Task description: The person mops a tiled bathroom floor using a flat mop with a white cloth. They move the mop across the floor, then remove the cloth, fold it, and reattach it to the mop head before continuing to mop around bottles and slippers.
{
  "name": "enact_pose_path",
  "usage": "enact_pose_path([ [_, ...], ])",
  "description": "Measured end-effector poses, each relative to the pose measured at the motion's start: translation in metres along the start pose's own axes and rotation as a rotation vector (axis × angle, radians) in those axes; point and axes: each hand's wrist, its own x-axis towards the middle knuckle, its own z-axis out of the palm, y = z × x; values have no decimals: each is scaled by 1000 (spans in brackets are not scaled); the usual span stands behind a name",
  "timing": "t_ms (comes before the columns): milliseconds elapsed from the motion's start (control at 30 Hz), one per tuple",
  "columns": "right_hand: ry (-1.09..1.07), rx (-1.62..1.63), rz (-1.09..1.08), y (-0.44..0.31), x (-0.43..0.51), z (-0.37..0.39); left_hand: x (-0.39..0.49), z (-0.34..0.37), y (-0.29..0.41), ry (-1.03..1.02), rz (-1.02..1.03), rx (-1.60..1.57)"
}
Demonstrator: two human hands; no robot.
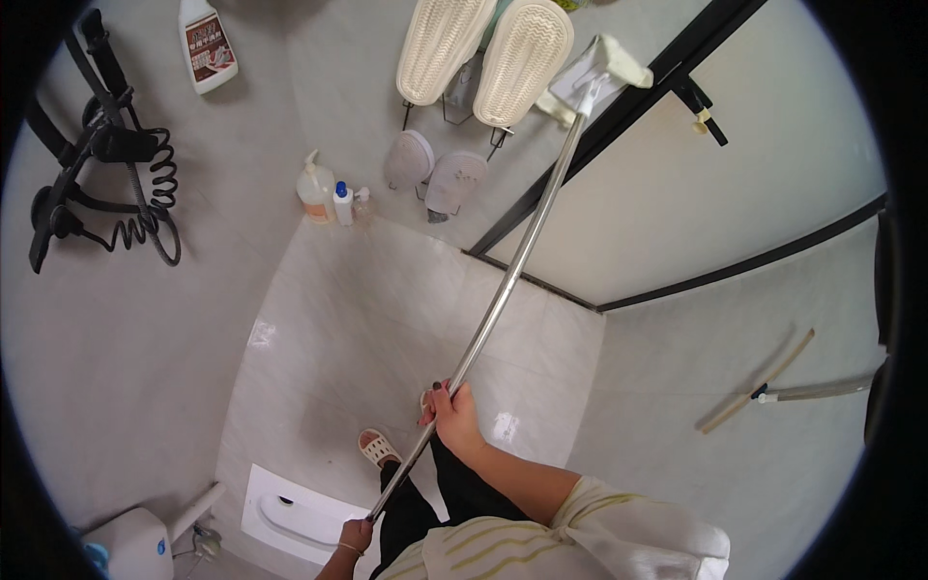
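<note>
Both my hands grip the metal pole (512,272) of a flat mop, which runs slantwise across the view. My right hand (453,415) wraps around its middle, above my slippered feet. Lower down, near the pole's end, my left hand (355,535) holds on beside the squat toilet. At the far end, the mop head (576,83) carries a pale cloth pad. It is raised at the wall, next to the black frame (638,80) of a frosted glass partition (696,196); whether it touches the frame I cannot tell.
Slippers (523,61) and smaller shoes (457,181) hang on wall racks. Several bottles (316,192) stand at the corner. Black shower fittings (109,145) and a spray bottle (209,51) are at left. A squat toilet (304,518), a cistern (134,544) and a squeegee (757,391) also show.
</note>
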Motion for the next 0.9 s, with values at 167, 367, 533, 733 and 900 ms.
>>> enact_pose_path([
  [167, 48, -243, -104, 27, 15, -5, 12, -4, 11, -128, -126, 78],
  [367, 51, -511, -59, 109, 28, -12, -28, 11, -33, -173, -364, 103],
  [533, 39, -613, 228, 159, 59, -42, -39, 45, -50, -239, -365, 195],
  [733, -420, -1098, 522, 142, 162, -88, -11, 48, -34, -335, -310, 379],
  [900, 174, -1027, -561, -45, 302, -137, -3, 28, -34, -176, -302, 412],
])
